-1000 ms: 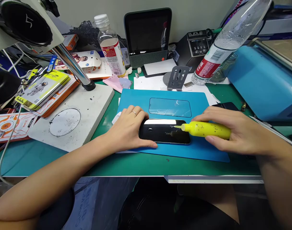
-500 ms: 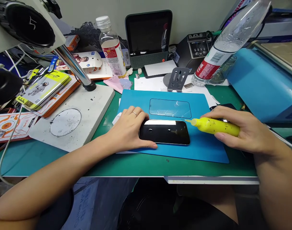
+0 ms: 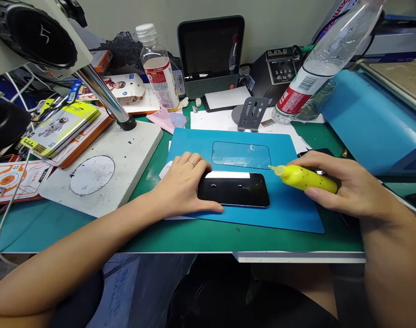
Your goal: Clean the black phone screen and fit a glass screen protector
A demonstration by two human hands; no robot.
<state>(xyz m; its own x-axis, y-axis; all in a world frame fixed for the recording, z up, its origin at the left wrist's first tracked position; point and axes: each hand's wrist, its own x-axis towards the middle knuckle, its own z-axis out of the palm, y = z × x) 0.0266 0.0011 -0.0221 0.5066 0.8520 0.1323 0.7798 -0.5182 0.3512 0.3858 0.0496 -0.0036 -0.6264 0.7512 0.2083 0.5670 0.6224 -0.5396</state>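
A black phone [image 3: 233, 189] lies screen up on a blue mat [image 3: 290, 214], bright reflections along its glass. My left hand [image 3: 187, 184] grips the phone's left end, thumb along the near edge and fingers at the far side. In my right hand [image 3: 341, 184] is a yellow squeeze bottle [image 3: 301, 176] with a thin nozzle. The nozzle points left, in the air beyond the phone's right end, apart from it. Behind the phone, a clear screen protector [image 3: 241, 155] with a black border lies flat on the mat.
A microscope stand [image 3: 139, 150] with a metal post fills the left, beside stacked boxes [image 3: 62, 125]. At the back stand a drink bottle [image 3: 160, 77], a tablet-like display [image 3: 211, 50], a grey phone holder [image 3: 253, 114] and a tilted water bottle [image 3: 300, 91]. A blue machine [image 3: 382, 114] stands right.
The yellow bottle's nozzle has moved slightly right and up, away from the phone, and its tip now angles upward. My left hand keeps its hold on the phone.
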